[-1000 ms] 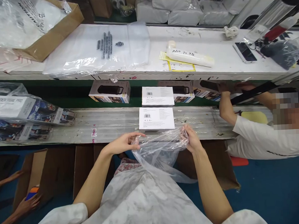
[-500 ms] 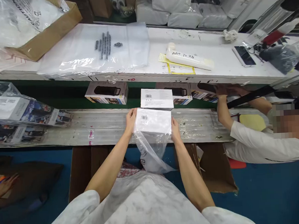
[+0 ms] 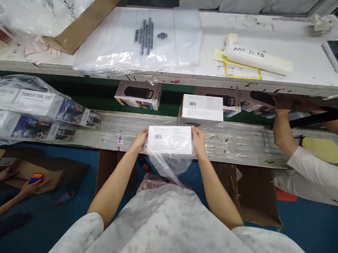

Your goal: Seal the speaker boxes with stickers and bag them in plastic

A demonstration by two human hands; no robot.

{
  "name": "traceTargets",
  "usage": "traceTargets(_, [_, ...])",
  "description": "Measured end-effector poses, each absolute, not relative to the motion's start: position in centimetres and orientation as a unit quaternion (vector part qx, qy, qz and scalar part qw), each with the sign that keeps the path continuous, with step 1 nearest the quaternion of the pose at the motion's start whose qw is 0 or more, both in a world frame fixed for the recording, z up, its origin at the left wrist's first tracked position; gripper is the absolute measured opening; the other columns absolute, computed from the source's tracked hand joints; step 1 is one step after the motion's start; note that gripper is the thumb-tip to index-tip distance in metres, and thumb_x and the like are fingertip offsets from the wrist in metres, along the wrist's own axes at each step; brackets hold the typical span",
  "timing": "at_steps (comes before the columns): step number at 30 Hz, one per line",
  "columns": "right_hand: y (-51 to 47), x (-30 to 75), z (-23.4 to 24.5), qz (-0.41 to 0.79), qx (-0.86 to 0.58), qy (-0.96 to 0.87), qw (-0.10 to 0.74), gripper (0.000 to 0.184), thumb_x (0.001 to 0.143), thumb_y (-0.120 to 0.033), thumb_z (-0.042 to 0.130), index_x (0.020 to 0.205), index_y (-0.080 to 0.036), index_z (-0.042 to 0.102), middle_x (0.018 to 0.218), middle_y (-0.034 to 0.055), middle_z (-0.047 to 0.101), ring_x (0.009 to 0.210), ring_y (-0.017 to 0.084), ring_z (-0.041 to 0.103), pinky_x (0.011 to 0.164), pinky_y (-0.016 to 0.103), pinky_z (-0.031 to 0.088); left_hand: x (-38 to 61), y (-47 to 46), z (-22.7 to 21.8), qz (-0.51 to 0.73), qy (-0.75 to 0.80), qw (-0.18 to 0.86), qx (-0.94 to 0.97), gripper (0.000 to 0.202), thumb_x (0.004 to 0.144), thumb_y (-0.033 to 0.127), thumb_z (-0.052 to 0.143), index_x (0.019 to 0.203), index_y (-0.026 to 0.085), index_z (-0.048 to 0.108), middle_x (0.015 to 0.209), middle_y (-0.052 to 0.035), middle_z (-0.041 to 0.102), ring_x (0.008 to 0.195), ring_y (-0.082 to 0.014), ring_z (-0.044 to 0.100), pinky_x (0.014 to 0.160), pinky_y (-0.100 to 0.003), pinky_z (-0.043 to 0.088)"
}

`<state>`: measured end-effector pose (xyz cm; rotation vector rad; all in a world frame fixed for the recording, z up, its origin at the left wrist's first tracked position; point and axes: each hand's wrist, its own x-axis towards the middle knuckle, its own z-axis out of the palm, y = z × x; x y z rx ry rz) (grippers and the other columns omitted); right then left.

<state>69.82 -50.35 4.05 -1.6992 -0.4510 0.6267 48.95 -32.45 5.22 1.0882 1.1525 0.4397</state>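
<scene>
Head view: your left hand (image 3: 140, 140) and right hand (image 3: 198, 140) clamp opposite ends of a box (image 3: 171, 140) inside a clear bag (image 3: 173, 164), over the near edge of the bench (image 3: 238, 143). Bagged boxes (image 3: 39, 101) lie on its left end; a second box (image 3: 202, 109) stands at its far edge.

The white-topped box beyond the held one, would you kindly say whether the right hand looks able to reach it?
Probably yes: the right hand is close to the white-topped box, with nothing visible between them, though it is gripping the bagged box and would likely have to let go first.
</scene>
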Motion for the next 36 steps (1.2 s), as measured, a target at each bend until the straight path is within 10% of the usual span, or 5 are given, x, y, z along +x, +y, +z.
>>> traceTargets(8, [-50.9,74.4,4.3,0.437,-0.693,-0.167,0.549,0.051,0.070,-0.070,0.078,0.069,-0.022,0.064,0.058,0.0009,0.062,0.063,0.021,0.059,0.061,0.033,0.046,50.3,-32.5,4.9,0.225,0.429,0.796,0.363,0.048,0.069,0.050,0.090,0.073,0.021,0.052,0.051,0.0092,0.045,0.040,-0.0062,0.037,0.041,-0.020,0.030])
traceTargets(18, [-49.9,73.8,5.1,0.383,-0.684,-0.206,0.585,0.057,0.076,-0.075,0.075,0.068,-0.023,0.052,0.063,-0.0035,0.049,0.060,0.013,0.042,0.057,0.028,0.036,44.5,-35.6,4.3,0.078,0.419,0.842,0.331,0.048,0.083,0.067,0.075,0.088,0.019,0.077,0.078,-0.0088,0.077,0.075,-0.0260,0.073,0.067,-0.033,0.054])
traceTargets(25, [-49.2,74.0,5.1,0.420,-0.679,-0.227,0.558,0.059,0.075,-0.078,0.074,0.068,-0.023,0.053,0.063,-0.0025,0.050,0.060,0.014,0.041,0.057,0.028,0.033,42.5,-36.0,7.1,0.004,0.352,0.829,0.435,0.031,0.083,0.048,0.080,0.083,0.017,0.081,0.083,-0.0108,0.079,0.083,-0.0271,0.073,0.080,-0.033,0.055])
traceTargets(36, [-52.0,72.8,5.7,0.313,-0.719,-0.286,0.551,0.059,0.087,-0.078,0.061,0.070,-0.024,0.044,0.066,-0.0037,0.040,0.063,0.014,0.035,0.058,0.027,0.031,43.1,-41.2,4.4,0.116,0.385,0.783,0.475,0.050,0.074,0.062,0.085,0.078,0.013,0.078,0.073,-0.0080,0.075,0.067,-0.0199,0.065,0.064,-0.028,0.048])
